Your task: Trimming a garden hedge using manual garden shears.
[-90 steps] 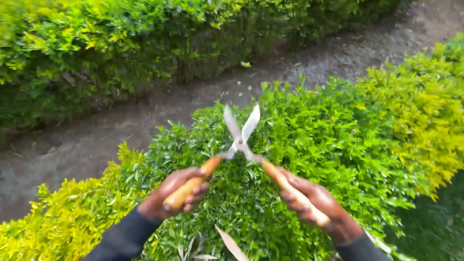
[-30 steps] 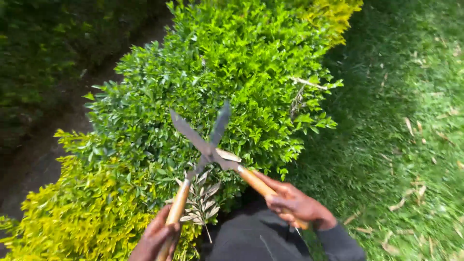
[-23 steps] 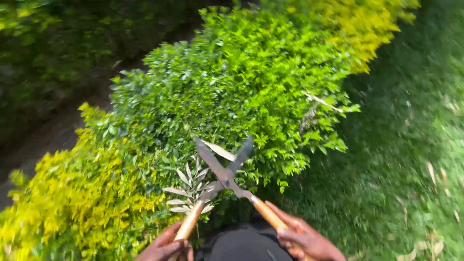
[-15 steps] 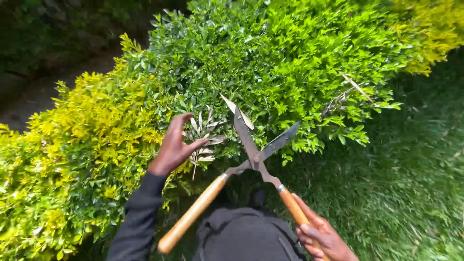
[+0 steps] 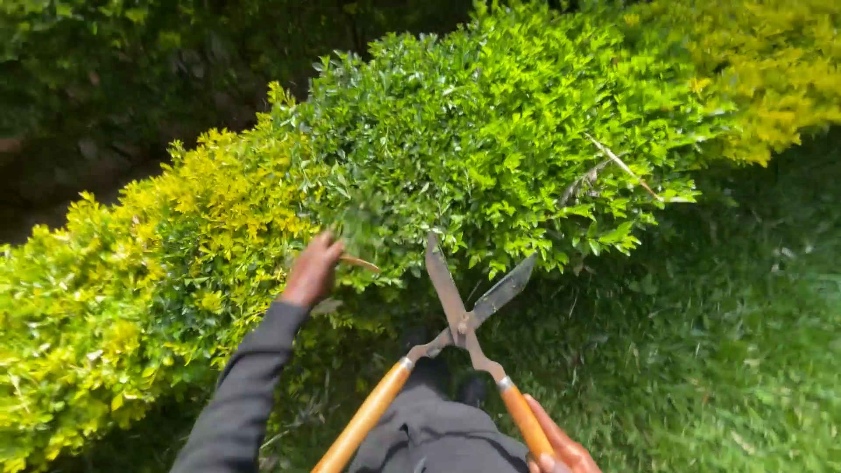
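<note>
- Left hand (image 5: pixel 311 270) is off the tool and reaching into the side of the hedge (image 5: pixel 455 149), fingers curled on a sprig or cut bit among the leaves. It's blurry, so I can't tell how firmly it's pinched.
- Right hand (image 5: pixel 561 451) is at the bottom edge, wrapped around one orange handle of the shears (image 5: pixel 460 324). Only part of the hand shows, but it does look clamped on the grip.
- The shears hang in front of the person's body, blades apart in a V and pointing up at the hedge's lower edge. The other handle is free, nobody's holding it.
- My take: with the blades apart and just one hand on the tool, keep the tips aimed away from the reaching arm. That sleeve (image 5: pixel 250 394) is pretty near the free handle.
- I'd let the blades rest against the leaves or tip them down toward the grass (image 5: pixel 745 350) rather than float them one-handed, they look heavy for that.
- Pull the loose bit out sideways, not toward the blades.
- Get both hands on the handles before any squeeze, otherwise the free handle can swing.
- Yellow growth sits left and far right, darker green in the middle where the hand is working.
</note>
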